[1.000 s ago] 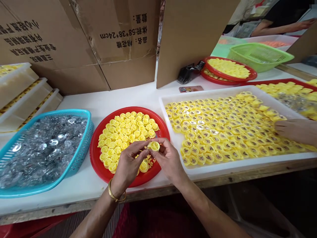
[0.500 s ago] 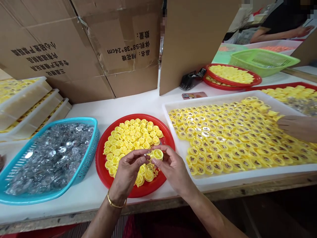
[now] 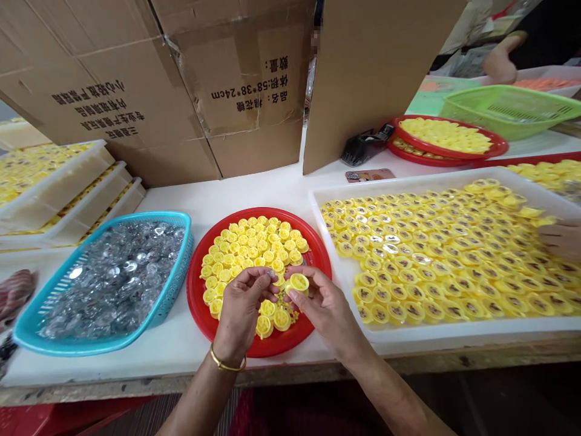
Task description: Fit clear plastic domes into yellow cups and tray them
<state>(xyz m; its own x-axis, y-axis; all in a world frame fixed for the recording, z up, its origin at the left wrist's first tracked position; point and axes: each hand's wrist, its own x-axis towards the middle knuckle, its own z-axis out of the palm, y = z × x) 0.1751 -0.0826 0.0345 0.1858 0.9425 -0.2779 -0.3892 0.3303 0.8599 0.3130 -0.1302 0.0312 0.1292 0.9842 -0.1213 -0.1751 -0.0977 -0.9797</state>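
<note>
My right hand (image 3: pixel 329 309) pinches a small round yellow plastic cup (image 3: pixel 299 282), its pale open face turned up. Close beside it, my left hand (image 3: pixel 247 303) is closed, thumb against fingertips, around something small and shiny that I cannot make out. Both hands are over a round red tray (image 3: pixel 200 303). On that tray, many yellow cups (image 3: pixel 245 242) stand packed together, with small loose yellow bits (image 3: pixel 294 316) near my fingers.
Left stands a blue basket (image 3: pixel 188 242) of clear plastic pieces, before stacked white trays (image 3: pixel 59 188). A white tray (image 3: pixel 336 266) of yellow cups fills the right, where a co-worker's hand (image 3: pixel 560 239) reaches in. Cardboard (image 3: pixel 254 145) walls the back; a phone-like card (image 3: pixel 370 175) lies near it.
My hands have drawn slightly apart, separating the left fingertips from the yellow cup. The view has shifted left. In the background, another person's arm has changed position.
</note>
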